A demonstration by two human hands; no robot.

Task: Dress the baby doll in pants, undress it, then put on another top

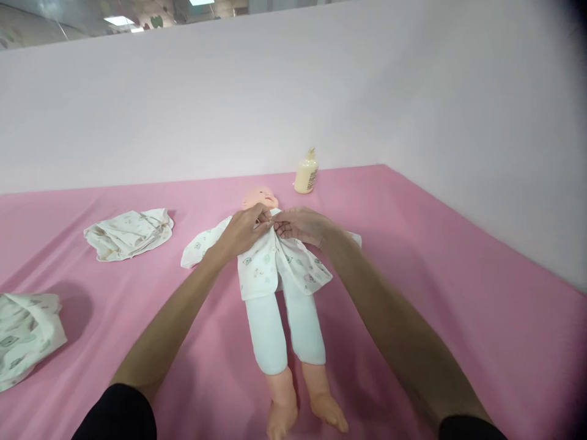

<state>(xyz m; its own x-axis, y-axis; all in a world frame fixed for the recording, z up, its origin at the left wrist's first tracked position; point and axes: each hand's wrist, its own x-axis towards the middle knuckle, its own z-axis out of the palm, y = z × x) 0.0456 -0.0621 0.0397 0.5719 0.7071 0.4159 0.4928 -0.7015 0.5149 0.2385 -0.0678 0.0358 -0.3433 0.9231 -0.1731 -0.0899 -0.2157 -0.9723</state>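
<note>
A baby doll (284,391) lies on its back with its head away from me and its bare feet toward me. It wears white leggings (266,333) and a white printed baby jacket (259,269), whose front hangs apart below the chest. At the collar, my left hand (250,226) pinches one front edge of the jacket. Close against it, my right hand (302,225) pinches the other edge at the same spot. Any fastener between the fingertips is too small to make out. The doll's neck is hidden behind my hands.
The doll lies on a pink sheet (192,348). A pump bottle (306,174) of pale yellow liquid stands beyond its head. Folded printed cloth (131,234) lies to the left, and another printed cloth (30,336) sits at the left edge. White walls (206,110) rise behind and at right.
</note>
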